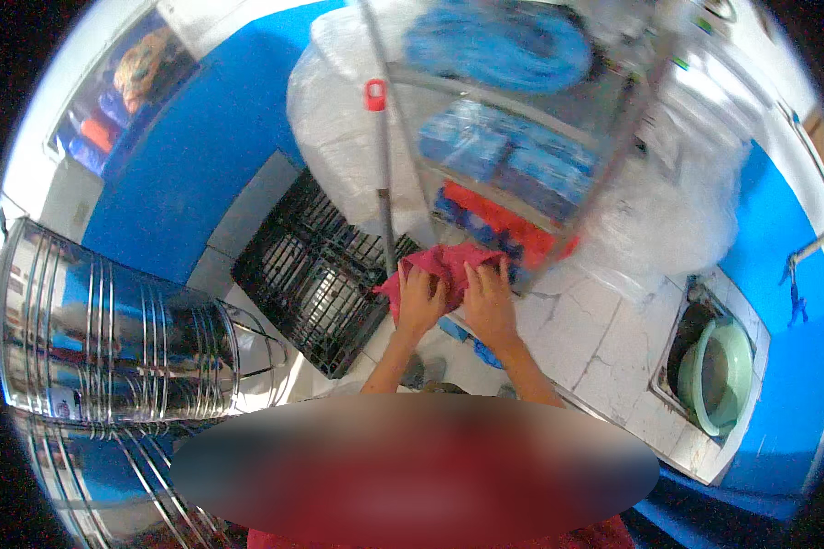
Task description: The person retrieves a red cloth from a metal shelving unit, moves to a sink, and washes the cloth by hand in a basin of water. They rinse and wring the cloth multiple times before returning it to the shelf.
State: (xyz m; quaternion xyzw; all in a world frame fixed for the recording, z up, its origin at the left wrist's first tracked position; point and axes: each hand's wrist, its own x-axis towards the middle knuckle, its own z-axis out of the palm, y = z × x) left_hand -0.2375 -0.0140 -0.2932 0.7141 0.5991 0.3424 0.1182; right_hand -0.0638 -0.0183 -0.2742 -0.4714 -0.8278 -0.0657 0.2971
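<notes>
A dark pink cloth (449,267) is bunched between my two hands near the middle of the head view. My left hand (419,300) grips its left part with bent fingers. My right hand (490,300) has its fingers curled over the right side of the same cloth. A grey pole (384,156) with a red hanging end stands just beyond my left hand. Its lower end goes out of sight behind the cloth, and I cannot tell whether the two touch. Below the cloth, a small blue thing (487,354) lies near the floor, partly covered by my right arm.
A black plastic pallet (325,274) lies left of my hands, beside shiny metal cylinders (110,329). Ahead, a metal rack (613,151) holds blue packs (513,151). Large clear plastic bags (673,201) flank it. At right, a pale green basin (740,375) tilts in a floor-level sink (673,366).
</notes>
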